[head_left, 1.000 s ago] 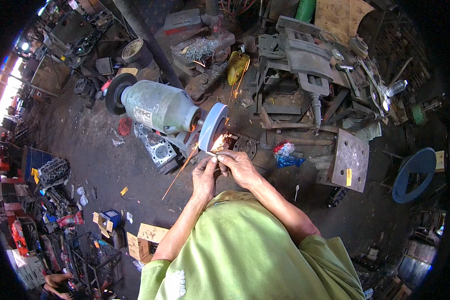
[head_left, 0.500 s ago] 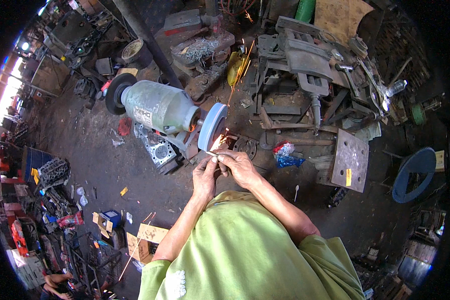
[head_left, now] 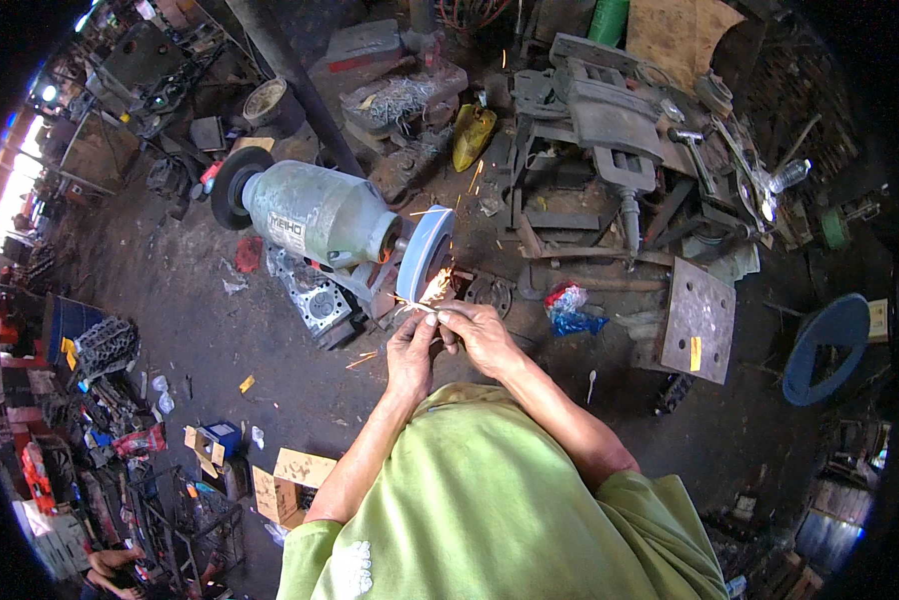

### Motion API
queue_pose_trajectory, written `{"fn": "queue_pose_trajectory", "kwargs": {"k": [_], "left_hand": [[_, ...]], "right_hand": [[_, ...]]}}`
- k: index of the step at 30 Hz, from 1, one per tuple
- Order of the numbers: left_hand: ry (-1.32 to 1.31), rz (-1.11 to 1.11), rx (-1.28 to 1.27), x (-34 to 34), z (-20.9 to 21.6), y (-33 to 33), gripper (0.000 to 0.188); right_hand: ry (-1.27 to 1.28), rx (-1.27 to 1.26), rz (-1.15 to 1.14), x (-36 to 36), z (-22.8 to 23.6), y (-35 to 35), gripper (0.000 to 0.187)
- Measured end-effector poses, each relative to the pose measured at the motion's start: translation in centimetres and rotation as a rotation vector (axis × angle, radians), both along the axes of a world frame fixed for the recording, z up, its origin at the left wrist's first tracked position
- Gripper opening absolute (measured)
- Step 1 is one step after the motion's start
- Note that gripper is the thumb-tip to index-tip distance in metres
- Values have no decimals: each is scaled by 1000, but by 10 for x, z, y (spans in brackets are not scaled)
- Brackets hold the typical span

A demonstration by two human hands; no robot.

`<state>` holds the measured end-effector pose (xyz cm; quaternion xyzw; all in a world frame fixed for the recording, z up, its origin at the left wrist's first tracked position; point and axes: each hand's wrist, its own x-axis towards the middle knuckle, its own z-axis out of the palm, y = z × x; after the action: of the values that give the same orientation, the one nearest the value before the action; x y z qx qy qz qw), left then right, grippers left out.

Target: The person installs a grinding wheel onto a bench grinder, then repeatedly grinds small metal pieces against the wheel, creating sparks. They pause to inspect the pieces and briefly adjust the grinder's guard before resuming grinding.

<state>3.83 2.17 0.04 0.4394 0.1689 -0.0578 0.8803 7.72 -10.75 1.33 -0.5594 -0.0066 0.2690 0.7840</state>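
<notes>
A bench grinder (head_left: pixel 315 208) with a grey-green motor housing stands in front of me. Its pale blue grinding wheel (head_left: pixel 422 256) throws orange sparks beside my fingers. Between both hands I pinch a small, thin metal piece (head_left: pixel 424 307), its end against the wheel's near lower edge. My left hand (head_left: pixel 408 350) grips it with thumb and fingers from the left. From the right, my right hand (head_left: pixel 482 332) closes on the same piece, its thumb beside the left one. The fingers hide most of the piece, so its exact kind does not show.
On the grinder's far end sits a dark wheel (head_left: pixel 240 188). An engine part (head_left: pixel 322 305) lies beneath the motor. To the right are a metal workbench (head_left: pixel 610 110) with tools, a plate with holes (head_left: pixel 698 320) and a blue round frame (head_left: pixel 826 350). Cardboard boxes (head_left: pixel 305 468) lie lower left.
The long streak of sparks above the wheel has broken into short bits, and a few sparks now fly toward the lower left. Both hands stay almost in place.
</notes>
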Motion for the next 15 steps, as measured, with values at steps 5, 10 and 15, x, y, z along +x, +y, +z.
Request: {"fn": "queue_pose_trajectory", "kwargs": {"k": [5,10,15], "left_hand": [[7,-62,-6,-11,3,2,25],[56,-68,25,-28,-1,22,26],[68,-157,-10,-45,-9,51,28]], "right_hand": [[-60,-79,35,-11,0,-6,21],[-92,-108,-27,-35,-2,12,17],[-21,-109,-93,-62,-5,36,16]]}}
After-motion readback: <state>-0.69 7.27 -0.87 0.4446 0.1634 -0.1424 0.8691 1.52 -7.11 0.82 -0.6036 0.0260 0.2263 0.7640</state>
